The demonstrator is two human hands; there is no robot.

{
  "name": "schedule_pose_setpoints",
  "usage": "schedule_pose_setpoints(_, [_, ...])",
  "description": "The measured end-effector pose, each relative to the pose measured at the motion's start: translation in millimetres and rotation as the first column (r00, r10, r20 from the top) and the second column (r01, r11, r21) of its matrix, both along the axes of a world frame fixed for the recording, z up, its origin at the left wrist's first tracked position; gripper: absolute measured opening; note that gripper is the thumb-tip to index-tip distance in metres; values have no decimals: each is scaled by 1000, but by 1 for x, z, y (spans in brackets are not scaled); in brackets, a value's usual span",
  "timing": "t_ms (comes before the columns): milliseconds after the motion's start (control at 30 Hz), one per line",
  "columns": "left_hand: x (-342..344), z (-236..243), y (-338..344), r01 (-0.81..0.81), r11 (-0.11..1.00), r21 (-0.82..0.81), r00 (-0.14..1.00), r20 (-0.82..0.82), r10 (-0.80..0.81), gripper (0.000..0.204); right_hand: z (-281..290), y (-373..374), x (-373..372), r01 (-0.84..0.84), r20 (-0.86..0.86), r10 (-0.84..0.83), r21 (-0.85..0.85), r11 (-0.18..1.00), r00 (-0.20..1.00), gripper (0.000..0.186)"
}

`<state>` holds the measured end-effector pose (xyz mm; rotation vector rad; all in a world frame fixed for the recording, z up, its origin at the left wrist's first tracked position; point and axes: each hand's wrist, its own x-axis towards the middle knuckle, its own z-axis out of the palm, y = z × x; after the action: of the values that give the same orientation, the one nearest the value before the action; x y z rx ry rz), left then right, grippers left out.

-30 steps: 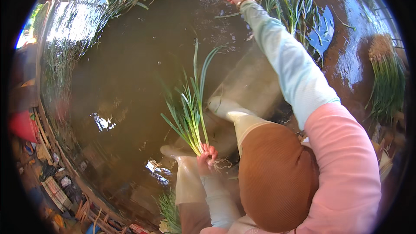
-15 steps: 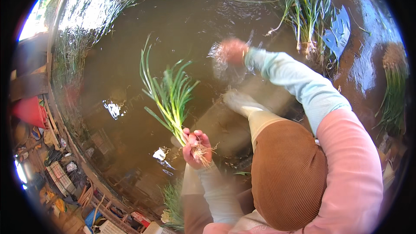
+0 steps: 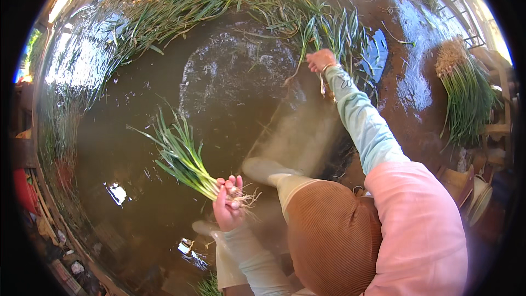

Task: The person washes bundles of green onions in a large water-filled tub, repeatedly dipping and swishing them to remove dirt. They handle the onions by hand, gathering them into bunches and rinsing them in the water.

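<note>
Above muddy brown water [image 3: 142, 131], left hand [image 3: 229, 205] curled around the root end of a bunch of green stalks [image 3: 189, 164]. Grip narrow, fingers wrapped about the pale bases. Roots [image 3: 247, 200] stick out on the right of the fingers, leaves fanning up and to the left. Bunch leans farther left than half a second ago, when it stood more upright.

Right hand [image 3: 321, 61] has changed most. Half a second back: a blur amid spray, apart from the loose plants. Now: sharp, spray gone, at the near edge of the loose plants [image 3: 342, 30] at upper right, fingertips just beside a long stem with its root end in the water. Cannot tell whether they pinch anything. Broad patch of ripples [image 3: 235, 63] now spreads to the left of this hand.

View shifted too: more of the long leaf heap [image 3: 197, 3] shows along the far side. Tied-looking bundle [image 3: 466, 85] at far right, roots uppermost, leaves hanging down.
</note>
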<state>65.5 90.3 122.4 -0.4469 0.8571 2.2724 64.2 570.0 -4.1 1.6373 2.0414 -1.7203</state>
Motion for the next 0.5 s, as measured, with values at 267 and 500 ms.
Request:
schedule_pose_setpoints(267, [1,10,18,105,951,-291,994,27,-102,28,-7,-139,-45,-204,-474,66,-245,948,878,22])
schedule_pose_setpoints(500, [4,-25,31,260,782,-566,958,51,-281,32,17,-267,-8,-524,-432,312,-568,634,846,18])
